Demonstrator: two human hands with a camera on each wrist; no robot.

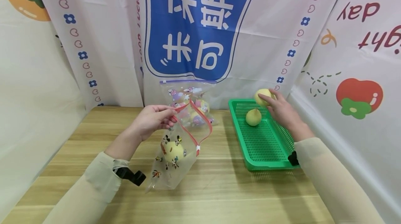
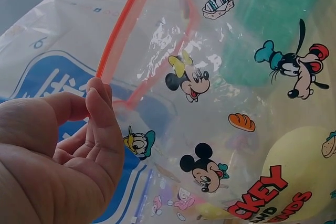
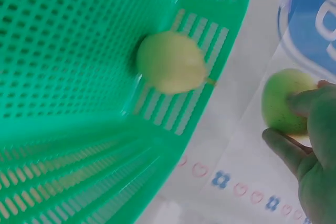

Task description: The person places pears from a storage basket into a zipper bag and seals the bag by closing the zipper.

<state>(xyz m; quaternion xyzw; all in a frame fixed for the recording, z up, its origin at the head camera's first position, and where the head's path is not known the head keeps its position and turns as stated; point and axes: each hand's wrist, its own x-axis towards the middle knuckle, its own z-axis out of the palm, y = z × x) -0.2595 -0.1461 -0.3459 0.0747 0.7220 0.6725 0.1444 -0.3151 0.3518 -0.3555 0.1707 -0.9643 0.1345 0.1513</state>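
Observation:
My left hand [image 1: 156, 119] pinches the red zip edge of a clear cartoon-printed zip bag [image 1: 183, 173], whose mouth gapes toward the right. Inside its lower part lies a pale yellow-green pear [image 1: 174, 151], also seen through the film in the left wrist view. In my right hand [image 1: 280, 109] is another pear [image 1: 262, 97], gripped by the fingers and raised above the back rim of the green basket [image 1: 245, 159]. A further pear [image 1: 253, 117] sits at the back of that basket; in the right wrist view its stem points to the basket wall.
Behind the held bag, a purple-zipped bag [image 1: 188, 86] with fruit in it stands against the printed cloth backdrop [image 1: 266, 43]. Cloth walls also line both sides of the wooden table [image 1: 216, 192].

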